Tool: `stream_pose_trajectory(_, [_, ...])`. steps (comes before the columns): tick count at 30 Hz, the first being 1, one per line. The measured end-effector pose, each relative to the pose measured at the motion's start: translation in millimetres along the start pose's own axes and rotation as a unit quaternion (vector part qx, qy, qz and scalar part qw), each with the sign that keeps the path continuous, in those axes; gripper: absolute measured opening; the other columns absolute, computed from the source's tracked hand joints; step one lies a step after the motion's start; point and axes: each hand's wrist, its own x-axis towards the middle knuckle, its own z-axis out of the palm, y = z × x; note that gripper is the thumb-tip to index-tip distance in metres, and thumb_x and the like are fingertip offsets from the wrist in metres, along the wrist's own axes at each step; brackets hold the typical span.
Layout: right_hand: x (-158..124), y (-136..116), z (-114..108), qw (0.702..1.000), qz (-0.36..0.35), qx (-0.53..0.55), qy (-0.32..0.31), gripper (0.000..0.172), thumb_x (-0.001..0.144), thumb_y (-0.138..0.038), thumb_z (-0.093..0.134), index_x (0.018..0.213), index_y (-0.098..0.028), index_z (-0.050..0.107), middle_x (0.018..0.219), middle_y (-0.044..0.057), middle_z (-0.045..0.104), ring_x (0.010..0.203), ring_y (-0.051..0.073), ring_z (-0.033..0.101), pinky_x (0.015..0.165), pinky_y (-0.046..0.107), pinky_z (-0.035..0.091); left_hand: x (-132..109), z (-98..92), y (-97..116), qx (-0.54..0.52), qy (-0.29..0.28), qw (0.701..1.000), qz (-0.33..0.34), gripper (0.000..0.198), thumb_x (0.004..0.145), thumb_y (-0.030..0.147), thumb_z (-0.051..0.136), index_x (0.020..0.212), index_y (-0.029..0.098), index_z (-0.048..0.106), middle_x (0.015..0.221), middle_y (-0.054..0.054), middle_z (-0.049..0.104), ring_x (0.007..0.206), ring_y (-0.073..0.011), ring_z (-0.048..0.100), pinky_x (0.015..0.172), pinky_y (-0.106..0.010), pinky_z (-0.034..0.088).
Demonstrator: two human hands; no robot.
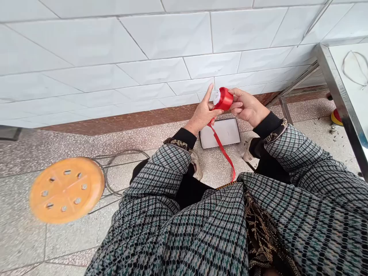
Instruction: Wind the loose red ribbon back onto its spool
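Red ribbon roll (224,99) between two hands, its flat end to the left

Nearest are the checked sleeves (161,172), stretched forward over the floor (83,245). A ribbon tail (222,149) hangs in a slanting line from the left hand (202,115) to the jacket front. That hand has its index finger extended, its thumb along the roll's lower side, and its folded fingers apparently pinching the ribbon where it comes away. The right hand (250,107) is clamped on the roll's other side, thumb above and fingers curled below.

The roll's axis runs roughly left to right, its white end (216,97) facing the left hand. Both hands touch it; the right seems to bear it.

Below, a shallow white-lined box (221,136) lies on the floor; in this view the roll shows beyond its far edge. An orange stool (67,189) stands off to the left, and a steel-framed bench (342,101) has its near-side edge slanting down the right. A tiled wall (166,38) rises behind.
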Motion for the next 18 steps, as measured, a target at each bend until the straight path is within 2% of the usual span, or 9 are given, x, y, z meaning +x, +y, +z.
stream_pose_trajectory(3, [-8.1,-0.6,-1.5,1.000,0.022,0.014,-0.011,0.014,0.099,-0.022,0.066,0.091,-0.020,0.055,0.057,-0.009,0.048,0.038,0.002,0.022,0.034,0.017,0.018,-0.3,-4.1,11.9,-0.006,-0.005,1.000,0.012,0.085,0.066,0.014,0.090,0.144,0.029,0.062,0.070,0.002,0.063,0.069,-0.0218,0.073,0.066,-0.038,0.064])
stream_pose_trajectory(9, [-18.1,-0.9,-1.9,0.999,0.032,0.000,-0.032,0.015,0.097,-0.023,0.070,0.091,-0.020,0.056,0.056,-0.009,0.046,0.038,0.002,0.022,0.033,0.016,0.018,-1.6,-2.6,20.1,0.005,-0.001,1.000,0.017,0.076,0.062,0.010,0.093,0.132,0.027,0.069,0.071,0.002,0.062,0.081,-0.0283,0.077,0.071,-0.043,0.068])
stream_pose_trajectory(13, [-15.1,-0.9,-2.8,0.999,-0.006,-0.005,-0.035,0.018,0.098,-0.028,0.071,0.093,-0.020,0.056,0.055,-0.010,0.044,0.038,0.003,0.021,0.034,0.017,0.017,-4.3,-0.9,22.2,-0.005,0.005,1.000,0.018,0.077,0.065,0.012,0.094,0.135,0.028,0.067,0.071,0.002,0.063,0.082,-0.0280,0.078,0.072,-0.042,0.068])
stream_pose_trajectory(18, [-12.5,-3.9,-3.4,0.998,-0.050,-0.015,-0.043,0.019,0.097,-0.032,0.074,0.097,-0.021,0.058,0.055,-0.011,0.045,0.038,0.002,0.019,0.035,0.018,0.016,-9.7,3.4,18.6,-0.004,0.008,1.000,0.019,0.078,0.070,0.015,0.091,0.142,0.025,0.064,0.064,0.002,0.061,0.070,-0.0239,0.076,0.067,-0.038,0.067])
